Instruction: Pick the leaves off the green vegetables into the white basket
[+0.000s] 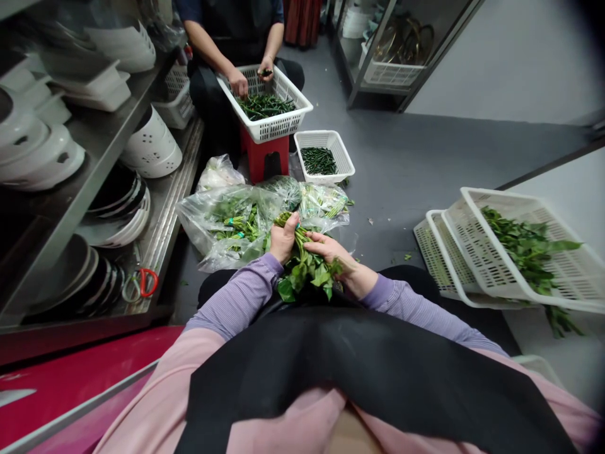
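My left hand (283,238) is closed around the stem end of a bunch of leafy greens (307,271) held above my lap. My right hand (331,249) lies on the same bunch, its fingers pinching stems just right of the left hand. The leaves hang down toward my black apron. Just beyond my hands, clear plastic bags (236,221) on the floor hold more tied bunches of greens.
White baskets (515,252) with picked greens stand at my right. Opposite, another person sits sorting greens in a white basket (265,101) on a red stool (265,154), a smaller basket (324,156) beside it. Steel shelves with dishes and red-handled scissors (142,284) line the left.
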Motion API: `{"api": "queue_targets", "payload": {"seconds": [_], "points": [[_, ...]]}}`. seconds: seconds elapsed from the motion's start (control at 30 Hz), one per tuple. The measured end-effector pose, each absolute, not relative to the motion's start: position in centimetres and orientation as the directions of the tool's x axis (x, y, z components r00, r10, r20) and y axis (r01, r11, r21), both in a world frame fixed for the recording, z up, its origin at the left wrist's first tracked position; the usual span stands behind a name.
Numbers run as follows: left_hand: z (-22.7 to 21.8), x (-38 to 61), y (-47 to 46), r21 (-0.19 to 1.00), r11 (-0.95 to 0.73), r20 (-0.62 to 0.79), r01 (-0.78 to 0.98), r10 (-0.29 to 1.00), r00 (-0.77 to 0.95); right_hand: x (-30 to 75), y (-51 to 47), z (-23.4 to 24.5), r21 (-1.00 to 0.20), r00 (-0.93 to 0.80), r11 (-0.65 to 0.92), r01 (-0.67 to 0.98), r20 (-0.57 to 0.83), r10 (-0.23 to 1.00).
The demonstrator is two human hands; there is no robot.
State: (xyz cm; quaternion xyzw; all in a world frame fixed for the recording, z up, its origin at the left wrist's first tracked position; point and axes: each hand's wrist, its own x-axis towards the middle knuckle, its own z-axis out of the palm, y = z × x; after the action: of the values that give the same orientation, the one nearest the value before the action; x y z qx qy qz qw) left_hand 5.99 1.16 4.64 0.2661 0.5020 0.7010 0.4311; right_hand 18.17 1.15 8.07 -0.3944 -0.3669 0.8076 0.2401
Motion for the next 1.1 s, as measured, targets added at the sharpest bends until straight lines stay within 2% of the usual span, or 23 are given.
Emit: {"api": "queue_targets", "payload": {"seconds": [0.07, 0.23, 0.4, 0.57, 0.73, 0.87, 0.97, 1.03, 1.1], "points": [[4.9, 6.0, 1.0, 0.939, -0.139, -0.030, -0.314, 0.878, -0.478, 18.2, 1.5, 8.0, -0.783, -0.577, -0.621, -0.032, -0.493, 0.651], [5.2, 5.9, 1.0, 0.956, -0.116, -0.041, -0.271, 0.859, -0.511, 17.8, 1.4, 7.3, -0.861, -0.526, -0.495, 0.113, -0.475, 0.705], [5.1, 6.0, 1.0, 0.921, -0.049, -0.129, -0.387, 0.898, -0.420, 18.4, 2.2, 7.3, -0.809, -0.624, -0.586, 0.056, -0.486, 0.612], [5.3, 6.1, 0.4, 0.901, -0.028, -0.133, -0.433, 0.932, -0.338, 19.4, 3.3, 7.8, -0.784, -0.668, -0.611, 0.104, -0.510, 0.541], [5.3, 6.2, 0.6, 0.892, -0.126, -0.087, -0.434, 0.894, -0.439, 19.6, 3.4, 7.8, -0.773, -0.688, -0.626, 0.099, -0.508, 0.518], [4.8, 6.4, 0.9, 0.883, -0.119, -0.095, -0.454, 0.903, -0.420, 19.5, 3.3, 7.3, -0.745, -0.672, -0.656, 0.126, -0.550, 0.496], [4.6, 6.3, 0.6, 0.862, -0.073, -0.093, -0.502, 0.950, -0.298, 19.7, 3.4, 6.8, -0.730, -0.674, -0.657, 0.188, -0.582, 0.454], [4.7, 6.2, 0.4, 0.859, -0.009, -0.095, -0.512, 0.980, -0.176, 19.8, 3.6, 6.8, -0.768, -0.706, -0.598, 0.231, -0.555, 0.440], [4.8, 6.0, 0.4, 0.866, 0.024, -0.101, -0.499, 0.987, -0.127, 19.8, 3.7, 6.9, -0.816, -0.727, -0.519, 0.255, -0.515, 0.453]]}}
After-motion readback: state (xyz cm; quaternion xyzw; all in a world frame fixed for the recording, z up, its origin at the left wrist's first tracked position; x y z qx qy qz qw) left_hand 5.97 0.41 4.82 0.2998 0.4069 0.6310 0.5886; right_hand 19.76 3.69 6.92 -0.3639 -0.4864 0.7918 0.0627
